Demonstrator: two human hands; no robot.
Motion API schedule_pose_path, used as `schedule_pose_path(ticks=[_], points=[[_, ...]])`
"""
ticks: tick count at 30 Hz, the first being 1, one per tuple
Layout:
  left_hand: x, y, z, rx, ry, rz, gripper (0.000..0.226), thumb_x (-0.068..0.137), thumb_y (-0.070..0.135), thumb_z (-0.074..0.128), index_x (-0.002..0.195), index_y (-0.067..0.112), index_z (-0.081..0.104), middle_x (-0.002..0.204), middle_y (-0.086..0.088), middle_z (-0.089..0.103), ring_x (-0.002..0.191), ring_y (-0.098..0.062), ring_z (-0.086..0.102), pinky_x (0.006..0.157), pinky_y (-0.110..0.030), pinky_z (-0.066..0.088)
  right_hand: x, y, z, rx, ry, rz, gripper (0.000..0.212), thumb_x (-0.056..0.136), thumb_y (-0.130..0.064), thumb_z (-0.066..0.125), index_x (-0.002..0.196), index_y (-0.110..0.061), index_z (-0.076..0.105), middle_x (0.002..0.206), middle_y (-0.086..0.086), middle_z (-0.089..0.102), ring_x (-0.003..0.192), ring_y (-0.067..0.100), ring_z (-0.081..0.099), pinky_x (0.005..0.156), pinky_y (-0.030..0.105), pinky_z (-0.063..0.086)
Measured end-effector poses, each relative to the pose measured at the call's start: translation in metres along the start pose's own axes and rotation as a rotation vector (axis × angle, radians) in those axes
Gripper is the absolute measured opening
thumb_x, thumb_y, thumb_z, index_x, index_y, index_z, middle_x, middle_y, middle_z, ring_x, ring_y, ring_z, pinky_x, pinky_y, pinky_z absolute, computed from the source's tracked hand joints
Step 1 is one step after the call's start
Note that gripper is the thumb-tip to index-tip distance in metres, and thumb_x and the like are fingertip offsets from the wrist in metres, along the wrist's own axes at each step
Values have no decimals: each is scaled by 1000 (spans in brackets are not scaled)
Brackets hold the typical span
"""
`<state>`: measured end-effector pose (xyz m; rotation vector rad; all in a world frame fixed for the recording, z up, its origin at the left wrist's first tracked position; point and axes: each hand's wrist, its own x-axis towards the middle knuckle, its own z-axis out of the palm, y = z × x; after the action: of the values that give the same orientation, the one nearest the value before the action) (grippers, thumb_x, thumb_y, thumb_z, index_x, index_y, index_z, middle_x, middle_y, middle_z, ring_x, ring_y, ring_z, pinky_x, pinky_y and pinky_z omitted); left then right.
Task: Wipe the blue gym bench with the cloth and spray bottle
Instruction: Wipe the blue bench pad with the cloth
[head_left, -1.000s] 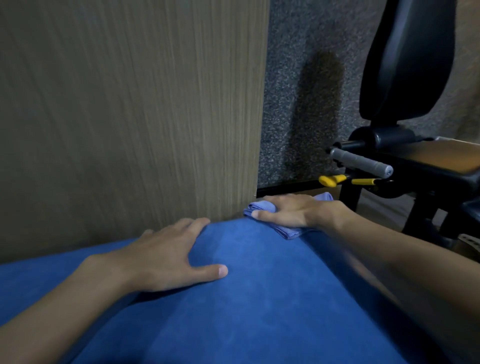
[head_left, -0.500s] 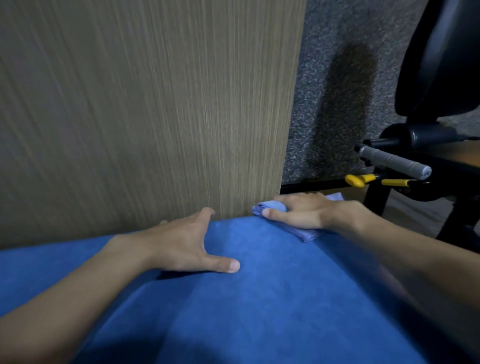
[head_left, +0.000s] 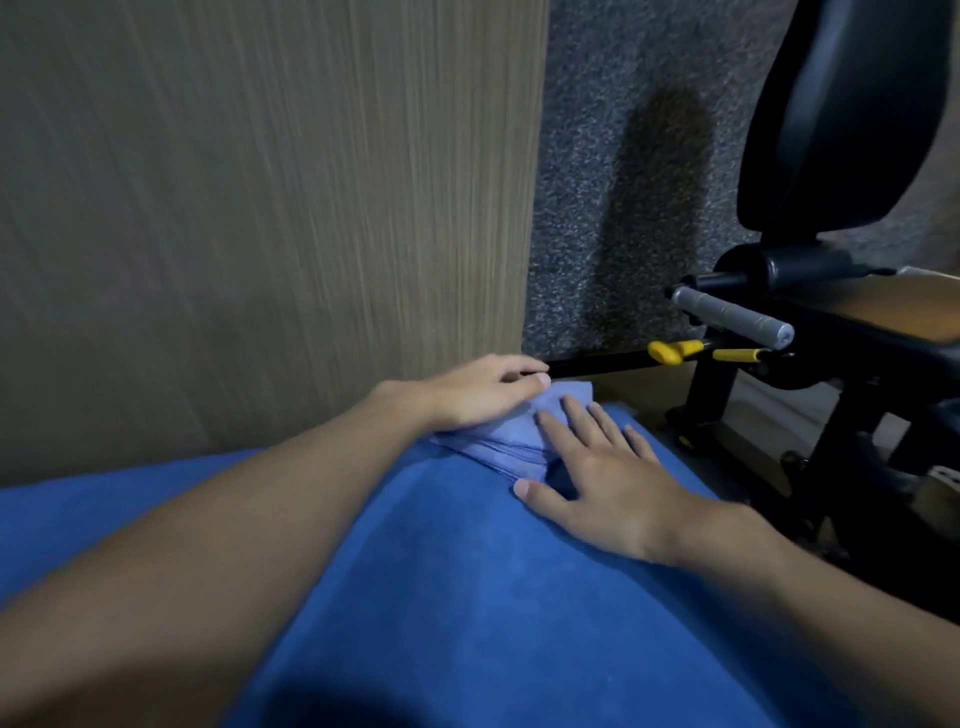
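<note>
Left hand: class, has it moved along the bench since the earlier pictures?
Yes. The left hand moved right along the bench, up to the panel edge, and is now on the cloth.

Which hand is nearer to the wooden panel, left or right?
Left. The left hand lies on the cloth right beside the wooden panel; the right hand lies flat on the blue bench, farther out, fingertips on the cloth.

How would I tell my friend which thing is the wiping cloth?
Find the big blue bench beside the wooden wall. At its far end, where the left hand and right hand meet, lies a folded cloth. It is paler, more purplish than the bench.
</note>
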<state>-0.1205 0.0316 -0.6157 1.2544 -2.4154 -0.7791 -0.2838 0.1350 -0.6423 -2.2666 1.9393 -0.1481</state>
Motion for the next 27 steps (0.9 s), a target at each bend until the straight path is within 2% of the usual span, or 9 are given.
schedule_pose_path(ticks=[3, 6, 11, 16, 19, 21, 27], points=[[6, -2, 12, 265, -95, -81, 75, 80, 85, 30, 147, 51, 30, 155, 11, 38, 141, -16, 36, 117, -39, 26, -10, -1, 5, 19, 106, 131, 103, 80, -81, 34, 154, -14, 7, 163, 9, 7, 150, 25, 3, 120, 47, 8], [-3, -6, 11, 352, -81, -110, 82, 68, 95, 25, 141, 60, 22, 150, 1, 43, 137, -24, 42, 112, -46, 32, -11, -2, 6, 23, 138, 130, 105, 76, -84, 32, 150, -12, 16, 154, 5, 27, 146, 25, 17, 117, 47, 14], [-17, -27, 2, 390, -34, -126, 79, 62, 99, 23, 135, 67, 19, 142, 3, 48, 132, -22, 45, 109, -49, 34, -12, -2, 6, -21, 93, 127, 107, 78, -84, 31, 154, -12, 6, 161, 8, 17, 149, 26, 9, 119, 49, 9], [-24, -38, -8, 341, -60, -148, 74, 66, 96, 27, 132, 63, 30, 137, 13, 54, 124, -18, 52, 107, -45, 38, -10, -3, 7, -65, 46, 122, 110, 75, -88, 22, 155, -15, 3, 163, 11, 8, 149, 32, 3, 118, 56, 6], [-8, -11, 4, 405, -81, -147, 82, 66, 97, 26, 140, 62, 23, 149, 12, 45, 134, -23, 45, 110, -45, 33, -8, -3, 8, -74, 38, 115, 111, 74, -89, 19, 155, -15, 2, 163, 11, 5, 149, 34, 1, 117, 57, 5], [-2, 2, 11, 424, -63, -141, 78, 72, 92, 33, 142, 62, 21, 153, 12, 41, 138, -23, 40, 108, -44, 31, -7, -2, 9, -76, 36, 119, 112, 73, -89, 19, 155, -15, 2, 163, 10, 6, 149, 34, 1, 117, 57, 5], [-19, -13, 0, 381, -58, -168, 63, 71, 83, 41, 130, 74, 22, 136, 17, 54, 123, -21, 51, 104, -47, 38, -9, -2, 6, -69, 5, 116, 109, 75, -88, 21, 155, -16, 3, 164, 9, 4, 150, 32, -1, 118, 56, 4]])
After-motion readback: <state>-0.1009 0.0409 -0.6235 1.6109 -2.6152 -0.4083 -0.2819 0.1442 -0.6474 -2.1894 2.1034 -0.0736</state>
